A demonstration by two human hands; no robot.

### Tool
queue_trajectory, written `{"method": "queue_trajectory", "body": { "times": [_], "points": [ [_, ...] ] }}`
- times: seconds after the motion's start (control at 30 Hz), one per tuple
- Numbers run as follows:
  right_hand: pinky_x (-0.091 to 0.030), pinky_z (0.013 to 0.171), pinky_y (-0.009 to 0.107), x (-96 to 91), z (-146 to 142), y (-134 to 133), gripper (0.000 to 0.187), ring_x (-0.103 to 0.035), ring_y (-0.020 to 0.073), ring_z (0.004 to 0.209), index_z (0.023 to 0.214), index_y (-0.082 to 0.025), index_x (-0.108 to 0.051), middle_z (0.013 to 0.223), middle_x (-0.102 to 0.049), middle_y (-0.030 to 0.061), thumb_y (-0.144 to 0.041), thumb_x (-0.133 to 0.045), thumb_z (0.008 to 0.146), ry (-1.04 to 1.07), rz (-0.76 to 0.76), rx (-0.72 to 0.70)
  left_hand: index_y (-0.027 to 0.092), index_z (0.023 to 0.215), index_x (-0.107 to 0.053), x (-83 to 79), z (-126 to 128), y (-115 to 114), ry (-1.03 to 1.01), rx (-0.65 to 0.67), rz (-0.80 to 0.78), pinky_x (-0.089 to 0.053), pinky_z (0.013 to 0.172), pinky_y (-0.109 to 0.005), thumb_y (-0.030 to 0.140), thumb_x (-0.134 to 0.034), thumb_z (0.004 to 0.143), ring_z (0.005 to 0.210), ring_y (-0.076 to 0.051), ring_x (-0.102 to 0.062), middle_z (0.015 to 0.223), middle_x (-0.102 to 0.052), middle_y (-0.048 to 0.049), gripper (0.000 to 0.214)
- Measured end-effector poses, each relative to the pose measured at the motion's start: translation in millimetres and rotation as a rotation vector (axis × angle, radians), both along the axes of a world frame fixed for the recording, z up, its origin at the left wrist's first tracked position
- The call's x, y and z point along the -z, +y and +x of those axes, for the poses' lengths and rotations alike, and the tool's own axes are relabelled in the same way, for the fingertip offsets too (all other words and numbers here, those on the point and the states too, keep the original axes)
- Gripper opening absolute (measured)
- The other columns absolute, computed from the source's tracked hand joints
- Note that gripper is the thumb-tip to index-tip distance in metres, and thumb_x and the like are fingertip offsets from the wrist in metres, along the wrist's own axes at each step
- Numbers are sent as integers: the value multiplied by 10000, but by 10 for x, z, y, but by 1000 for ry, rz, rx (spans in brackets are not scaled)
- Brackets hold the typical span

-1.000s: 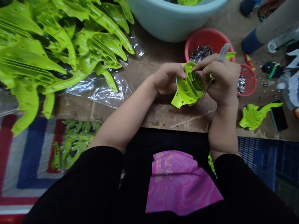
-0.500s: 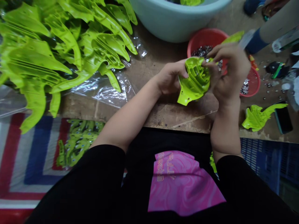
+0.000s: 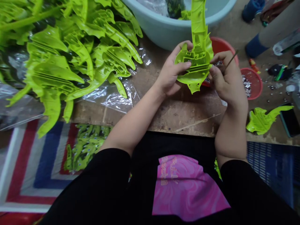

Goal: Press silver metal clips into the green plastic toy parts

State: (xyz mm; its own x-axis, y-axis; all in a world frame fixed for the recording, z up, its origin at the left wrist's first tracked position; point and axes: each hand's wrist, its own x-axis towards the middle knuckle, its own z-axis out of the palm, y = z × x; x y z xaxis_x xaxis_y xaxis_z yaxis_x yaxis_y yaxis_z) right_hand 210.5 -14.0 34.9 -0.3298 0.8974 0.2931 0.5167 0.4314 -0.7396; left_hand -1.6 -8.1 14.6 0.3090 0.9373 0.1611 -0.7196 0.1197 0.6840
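I hold a lime-green plastic shell part (image 3: 197,53) upright over the wooden bench, its ribbed inside facing me and its long tail pointing up over the basin. My left hand (image 3: 172,70) grips its left edge, thumb on the inner face. My right hand (image 3: 226,79) is closed at the part's right edge, and a thin metal tool (image 3: 231,58) sticks out of its fingers. Just behind the part sits a red bowl (image 3: 221,47) of small dark metal pieces.
A big heap of the same green parts (image 3: 70,56) lies on clear plastic at the left. A pale blue basin (image 3: 168,25) stands at the back. At right are a small red basket (image 3: 252,82), one loose green part (image 3: 263,118) and a phone (image 3: 290,120).
The green part has been lifted and turned from a low tilt to upright, its tail now pointing up. Both hands rose with it toward the basin; the view shifted slightly.
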Motion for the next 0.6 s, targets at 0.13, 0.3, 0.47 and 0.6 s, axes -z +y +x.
{"method": "queue_trajectory", "body": {
  "times": [0.13, 0.3, 0.47, 0.6],
  "points": [
    [-468, 718, 388, -37, -23, -41, 514, -557, 194, 652, 1204, -315, -634, 751, -602, -21, -772, -623, 969, -101, 79, 9, 281, 1079, -574, 10, 5, -9, 19, -29, 13, -567, 1078, -355, 164, -771, 725, 1117, -189, -710, 1030, -702, 47, 421],
    [-461, 726, 387, -129, -71, -104, 425, -551, 194, 661, 1250, -316, -623, 771, -588, -15, -680, -536, 1049, -117, 106, 2, 306, 1082, -578, -13, -8, -28, 98, -26, 18, -564, 1114, -346, 164, -748, 752, 1140, -190, -717, 1044, -717, 52, 397],
    [-492, 741, 392, -146, -93, -83, 413, -579, 211, 719, 1026, -313, -675, 764, -598, 13, -716, -584, 1011, -54, 106, 74, 296, 1091, -588, -10, 9, -9, 148, -88, -33, -586, 1116, -363, 149, -702, 756, 1183, -200, -744, 1040, -725, 40, 384],
    [-487, 701, 381, -87, -135, -52, 513, -559, 198, 711, 982, -293, -665, 776, -606, 13, -796, -562, 985, -16, 163, 128, 287, 1142, -596, -25, 31, -32, 210, -99, -64, -608, 1071, -364, 128, -679, 775, 1181, -203, -753, 1054, -715, 29, 409]
  ]
}}
